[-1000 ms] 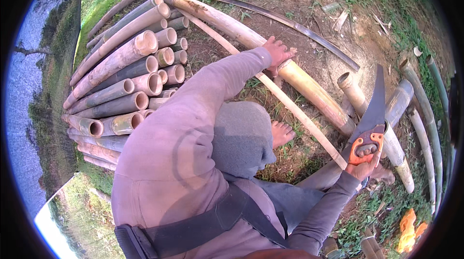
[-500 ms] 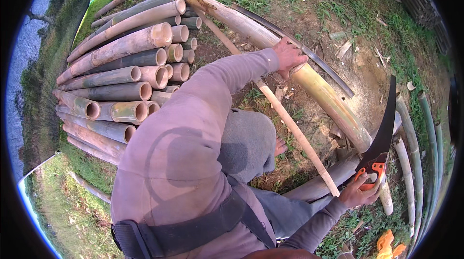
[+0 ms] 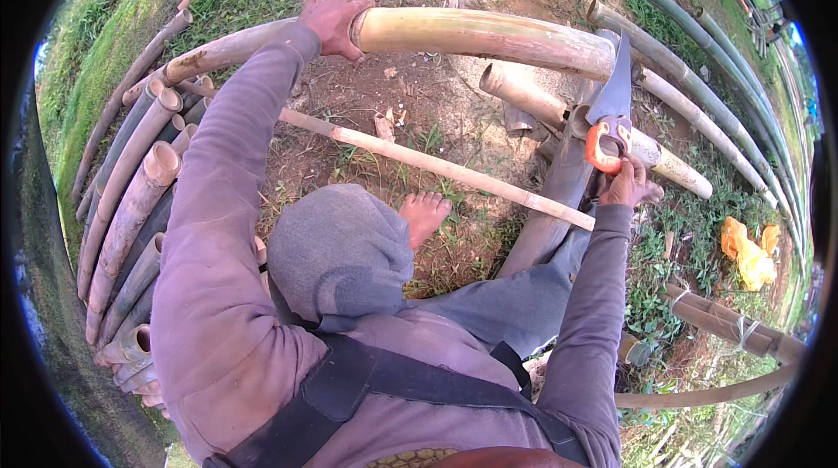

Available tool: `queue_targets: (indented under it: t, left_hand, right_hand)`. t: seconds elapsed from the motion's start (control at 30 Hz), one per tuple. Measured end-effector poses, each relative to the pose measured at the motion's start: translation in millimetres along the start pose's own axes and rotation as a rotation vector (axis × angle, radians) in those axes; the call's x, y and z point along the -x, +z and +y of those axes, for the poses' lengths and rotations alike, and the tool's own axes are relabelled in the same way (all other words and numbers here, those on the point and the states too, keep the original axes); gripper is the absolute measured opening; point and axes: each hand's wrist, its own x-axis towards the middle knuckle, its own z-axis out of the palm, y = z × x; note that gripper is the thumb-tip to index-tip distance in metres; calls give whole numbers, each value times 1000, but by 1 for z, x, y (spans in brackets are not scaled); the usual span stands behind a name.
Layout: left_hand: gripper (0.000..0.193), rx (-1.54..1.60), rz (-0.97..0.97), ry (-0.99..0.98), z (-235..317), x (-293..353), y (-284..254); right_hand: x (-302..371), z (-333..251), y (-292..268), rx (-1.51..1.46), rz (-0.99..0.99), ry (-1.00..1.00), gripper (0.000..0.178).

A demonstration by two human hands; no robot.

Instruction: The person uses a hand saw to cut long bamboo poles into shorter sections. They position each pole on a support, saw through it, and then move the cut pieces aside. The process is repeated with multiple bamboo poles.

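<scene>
A thick pale-yellow bamboo pole [image 3: 489, 38] runs across the far side in front of me. My left hand [image 3: 339, 25] grips it near a joint, thumb on the near side and fingers over the top. My right hand [image 3: 628, 184] is closed round the orange handle [image 3: 604, 147] of a handsaw. The saw's dark curved blade [image 3: 614, 88] points away from me, beside the pole's right end; whether it touches the bamboo I cannot tell. Between my arms lies a narrow bamboo strip [image 3: 436, 168], slanting down to the right over a thick pole [image 3: 546, 228] on the ground.
Stacked bamboo poles [image 3: 131, 215] lie at the left. More long green poles [image 3: 707, 44] stretch along the right. A crumpled orange-yellow bag [image 3: 749, 251] rests on grass at the right. My bare foot [image 3: 426, 216] is on the dirt below the strip.
The view has swung to the right, so the pole now runs nearly level across it. My left hand keeps its hold on the pole, and my right hand still holds the handsaw by the pole's end.
</scene>
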Motion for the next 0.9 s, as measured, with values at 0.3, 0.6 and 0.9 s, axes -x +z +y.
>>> queue_targets:
  t: [0.3,0.6,0.9]
  left_hand:
    - [103,100,20,60,-22,17,-7]
    - [97,224,-138,82,9,31,7]
    - [129,1609,1133,-1022,-50,109,103]
  right_hand:
    - [54,-23,29,1343,-79,-867,40]
    - [17,-72,138,86,-407,193,66]
    - [-39,-121,169,168,-488,386,62]
